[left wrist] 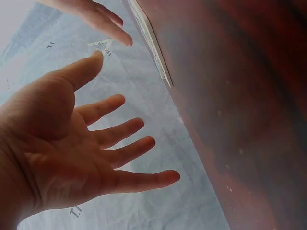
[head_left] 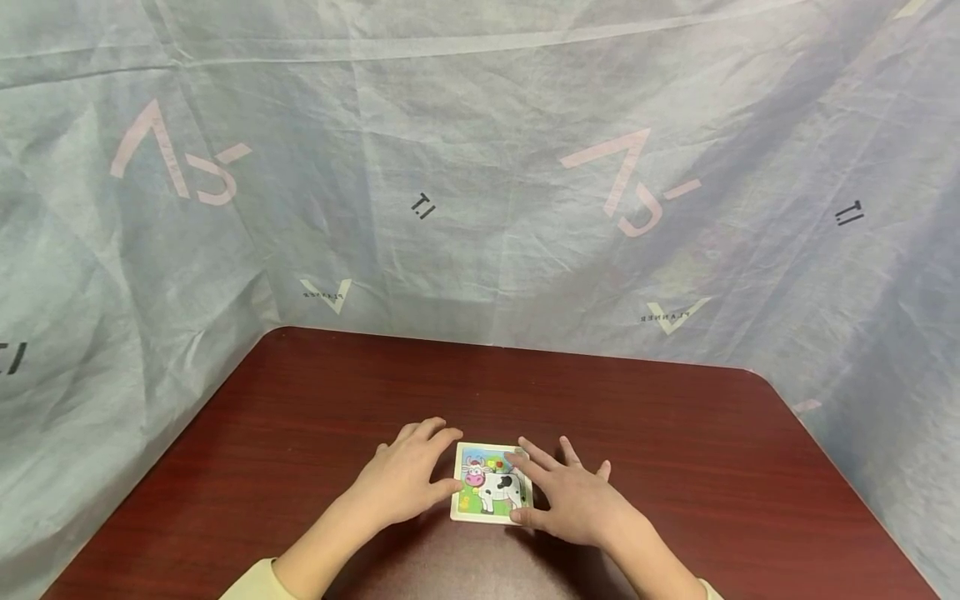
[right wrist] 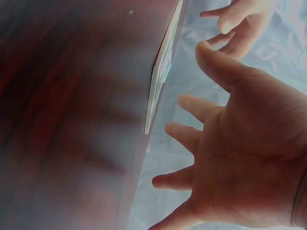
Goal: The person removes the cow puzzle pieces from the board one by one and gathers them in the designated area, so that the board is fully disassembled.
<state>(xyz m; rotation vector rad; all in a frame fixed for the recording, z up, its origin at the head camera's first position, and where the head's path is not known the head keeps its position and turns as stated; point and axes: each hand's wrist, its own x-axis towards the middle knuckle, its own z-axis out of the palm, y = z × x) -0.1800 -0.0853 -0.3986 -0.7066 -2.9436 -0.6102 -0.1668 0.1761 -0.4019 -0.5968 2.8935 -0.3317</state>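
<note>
Cow puzzle (head_left: 489,490): flat on the red-brown table (head_left: 637,408), between the two hands
Left hand (head_left: 397,482): at the puzzle's left edge, fingers spread, gripping nothing
Right hand (head_left: 579,502): overlapping the puzzle's right edge in the head view, fingers splayed, also unclasped
Gap: hands apart, both raised above the tabletop

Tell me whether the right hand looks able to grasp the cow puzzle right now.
Likely yes: the right hand, spread and empty, hovers by the right edge of the cow puzzle; nothing visible blocks it, with the left hand opposite.
</note>
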